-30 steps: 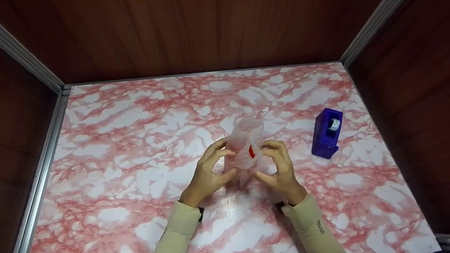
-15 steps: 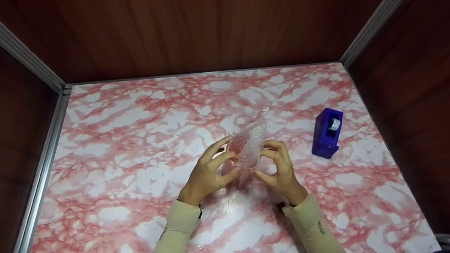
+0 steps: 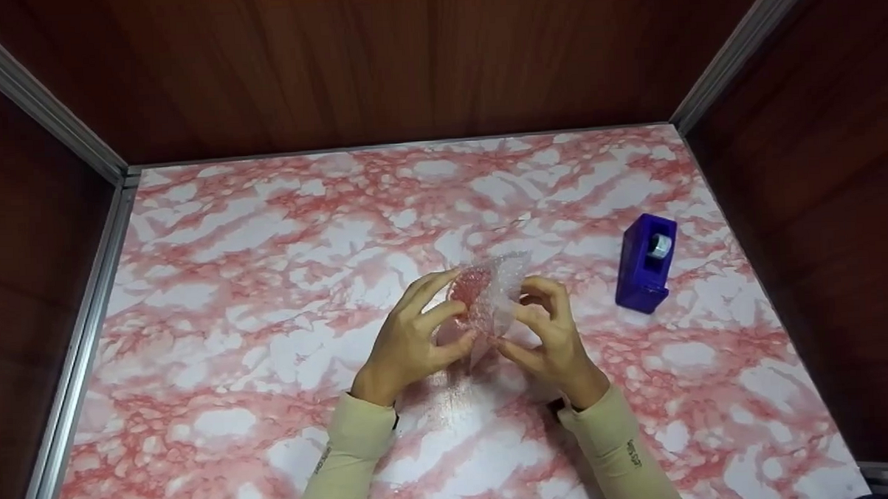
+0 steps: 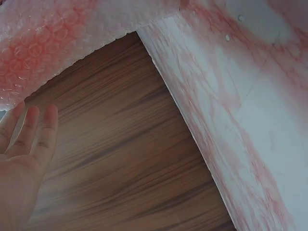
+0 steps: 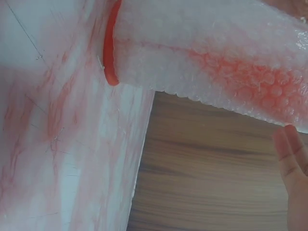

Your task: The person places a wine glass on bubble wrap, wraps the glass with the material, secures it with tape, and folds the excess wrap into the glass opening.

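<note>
A sheet of clear bubble wrap [image 3: 506, 280] is held above the middle of the table between both hands. A red object shows through it; in the right wrist view its bare red rim [image 5: 110, 53] sticks out at one end, and its kind cannot be told. My left hand [image 3: 407, 343] grips the left side of the wrap, fingers bent and thumb near the lower edge. On the opposite side my right hand [image 3: 554, 338] pinches the wrap's loose flap between thumb and fingers. Both wrist views show the bubbles close up, with some fingertips at the wrap's edge.
A purple tape dispenser [image 3: 642, 268] with a roll of clear tape stands on the right of the pink and white marbled table [image 3: 281, 233]. Dark wood-grain panels [image 3: 408, 66] enclose the back and sides, with metal rails [image 3: 86, 365] along the edges.
The wrap has turned in the hands; the opening that showed bright red has gone from sight in the head view. Its upper part has folded down and its flap now points right. The hands barely shifted.
</note>
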A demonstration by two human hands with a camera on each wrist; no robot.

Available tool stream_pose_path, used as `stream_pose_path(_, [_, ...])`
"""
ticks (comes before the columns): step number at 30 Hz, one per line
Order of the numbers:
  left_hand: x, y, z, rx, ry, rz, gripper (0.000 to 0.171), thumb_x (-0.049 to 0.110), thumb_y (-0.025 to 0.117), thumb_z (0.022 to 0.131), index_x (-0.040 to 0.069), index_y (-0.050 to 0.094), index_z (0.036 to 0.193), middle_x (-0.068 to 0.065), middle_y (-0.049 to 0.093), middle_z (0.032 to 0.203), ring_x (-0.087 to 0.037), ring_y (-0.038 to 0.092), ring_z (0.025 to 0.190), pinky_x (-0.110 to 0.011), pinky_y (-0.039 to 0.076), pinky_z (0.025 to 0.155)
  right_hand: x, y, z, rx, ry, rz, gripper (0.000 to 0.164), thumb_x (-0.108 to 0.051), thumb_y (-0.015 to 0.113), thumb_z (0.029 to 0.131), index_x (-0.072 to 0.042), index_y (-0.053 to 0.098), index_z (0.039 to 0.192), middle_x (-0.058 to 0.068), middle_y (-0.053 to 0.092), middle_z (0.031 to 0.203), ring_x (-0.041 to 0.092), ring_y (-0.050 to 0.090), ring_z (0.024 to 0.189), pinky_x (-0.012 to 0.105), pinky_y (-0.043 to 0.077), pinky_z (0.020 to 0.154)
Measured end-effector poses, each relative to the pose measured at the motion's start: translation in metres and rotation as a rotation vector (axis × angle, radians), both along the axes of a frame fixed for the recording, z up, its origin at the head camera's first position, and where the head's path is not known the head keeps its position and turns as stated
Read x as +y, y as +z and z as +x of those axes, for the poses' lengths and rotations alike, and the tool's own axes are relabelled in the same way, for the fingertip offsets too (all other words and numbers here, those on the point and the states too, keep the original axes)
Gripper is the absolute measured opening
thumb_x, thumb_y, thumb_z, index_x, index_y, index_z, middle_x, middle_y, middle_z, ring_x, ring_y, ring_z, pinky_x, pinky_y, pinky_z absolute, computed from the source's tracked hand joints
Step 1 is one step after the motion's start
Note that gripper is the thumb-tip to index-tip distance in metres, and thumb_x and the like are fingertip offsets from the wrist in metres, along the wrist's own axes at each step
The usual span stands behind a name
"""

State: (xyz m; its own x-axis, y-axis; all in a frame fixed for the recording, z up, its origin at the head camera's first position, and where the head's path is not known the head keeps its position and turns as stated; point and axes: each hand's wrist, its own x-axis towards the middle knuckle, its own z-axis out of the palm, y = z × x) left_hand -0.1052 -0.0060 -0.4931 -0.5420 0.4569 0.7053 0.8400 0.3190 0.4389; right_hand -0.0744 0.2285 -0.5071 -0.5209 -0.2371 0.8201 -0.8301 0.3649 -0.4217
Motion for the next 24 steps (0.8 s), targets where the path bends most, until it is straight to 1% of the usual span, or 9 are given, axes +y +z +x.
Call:
stream_pose_path(5, [0.001,-0.001,0.0,-0.005,-0.002,0.005,0.023,0.032,0.073,0.09,0.009,0.072,0.095,-0.013,0.053,0.143,-0.029,0.046,0.132,-0.04,0.038,0.109,0.0,0.001,0.001,-0.01,-0.023,0.054,0.038,-0.03,0.076,0.091,-0.003,0.071,0.118,0.033,0.045,0.127,0.038,0.051,0.112,0.047,0.051,0.083])
stream_pose_path(8, [0.001,-0.002,0.001,-0.016,-0.004,0.008,0.022,0.033,0.073,0.09,0.011,0.071,0.093,-0.012,0.052,0.144,-0.029,0.046,0.133,-0.04,0.037,0.11,0.0,0.0,0.002,-0.022,-0.046,0.099,0.038,-0.031,0.076,0.091,-0.005,0.072,0.119,0.031,0.045,0.129,0.037,0.052,0.114,0.047,0.05,0.084])
stream_pose_path(11, [0.002,-0.003,0.001,-0.025,-0.011,0.014,0.022,0.033,0.074,0.09,0.012,0.071,0.093,-0.012,0.052,0.144,-0.028,0.045,0.133,-0.04,0.037,0.11,0.001,-0.001,0.003,-0.023,-0.082,0.143,0.04,-0.03,0.078,0.089,-0.007,0.072,0.12,0.029,0.047,0.13,0.036,0.053,0.114,0.044,0.049,0.085])
stream_pose_path(14, [0.002,-0.003,0.001,-0.03,-0.016,0.022,0.022,0.033,0.075,0.09,0.012,0.071,0.093,-0.012,0.052,0.144,-0.028,0.046,0.133,-0.04,0.037,0.11,0.001,-0.001,0.003,-0.012,-0.11,0.169,0.039,-0.026,0.082,0.083,-0.008,0.073,0.117,0.029,0.048,0.129,0.036,0.053,0.112,0.043,0.047,0.084])
stream_pose_path(17, [0.003,-0.003,0.001,-0.033,-0.018,0.03,0.022,0.033,0.075,0.09,0.012,0.071,0.093,-0.012,0.052,0.144,-0.028,0.046,0.133,-0.04,0.037,0.11,0.001,0.001,0.004,-0.004,-0.125,0.191,0.034,-0.025,0.084,0.08,-0.008,0.074,0.108,0.03,0.05,0.128,0.036,0.054,0.11,0.043,0.047,0.083])
stream_pose_path(21, [0.003,-0.004,0.002,-0.043,-0.019,0.037,0.023,0.033,0.075,0.09,0.011,0.072,0.095,-0.011,0.051,0.145,-0.027,0.045,0.134,-0.04,0.038,0.109,0.002,0.005,0.003,0.003,-0.149,0.238,0.026,-0.031,0.079,0.086,-0.008,0.073,0.097,0.028,0.052,0.127,0.036,0.055,0.108,0.046,0.048,0.08])
stream_pose_path(24, [0.003,-0.005,0.003,-0.052,-0.017,0.045,0.023,0.033,0.076,0.09,0.011,0.072,0.097,-0.011,0.051,0.145,-0.027,0.045,0.134,-0.04,0.038,0.109,0.002,0.01,0.003,0.003,-0.163,0.288,0.025,-0.035,0.075,0.091,-0.01,0.072,0.092,0.025,0.054,0.125,0.036,0.055,0.107,0.046,0.049,0.078])
